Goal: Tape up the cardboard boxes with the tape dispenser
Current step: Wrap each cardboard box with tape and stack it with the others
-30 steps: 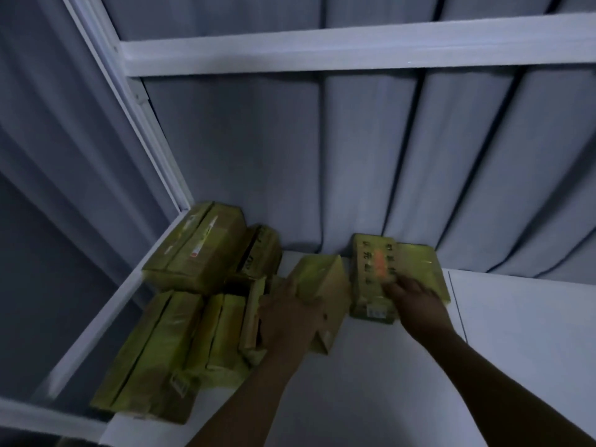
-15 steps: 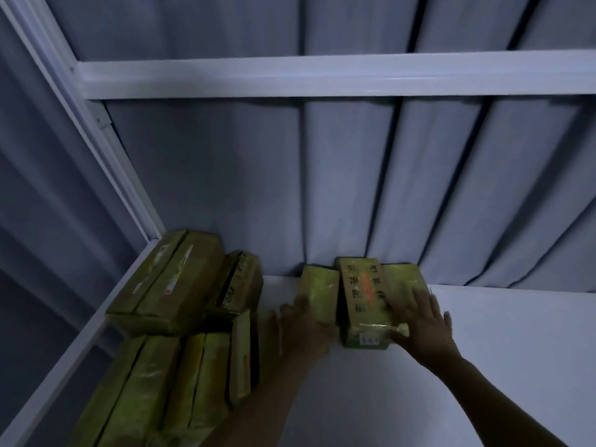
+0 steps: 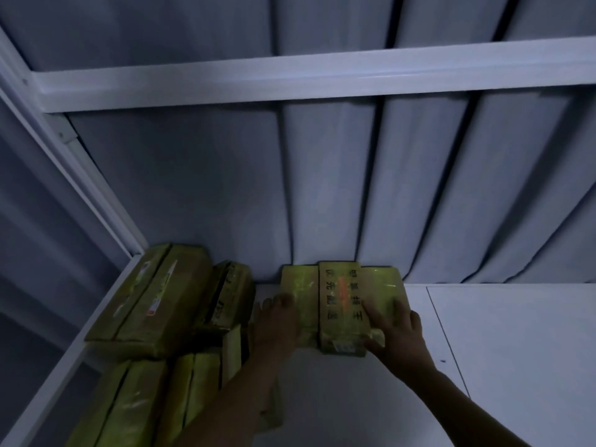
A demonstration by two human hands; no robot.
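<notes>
Dim light. Grey curtain [image 3: 322,188] hangs in heavy folds behind, with a white rail [image 3: 290,79] running across it. White desk [image 3: 516,350] below, a thin seam running front to back on its right part.

Three yellow-taped boxes in a row at the back of the desk, side by side and touching, far ends against the curtain.
- Middle box [image 3: 342,301]: dark printed characters and an orange streak on top, small label on the near end. It reaches nearer than its neighbours.
- Left box [image 3: 298,291]: plain and glossy.
- Right box [image 3: 383,282]: plain and glossy.

Left hand [image 3: 277,321]: fingers straight and together, laid flat against the outer side of the left box, gripping nothing.

Right hand [image 3: 395,330]: fingers straight and spread, lying on top of the right box. The forefinger reaches the edge of the middle box, and the thumb sits at that box's near right corner. Pressing, not clasping.

Pile [image 3: 151,301] of more taped boxes at the desk's left end, by the frame corner. A large one lies on top at the back, with a smaller one tilted just beside it. Others sit lower toward the near edge, partly hidden by the left forearm. Print too blurred to read.
</notes>
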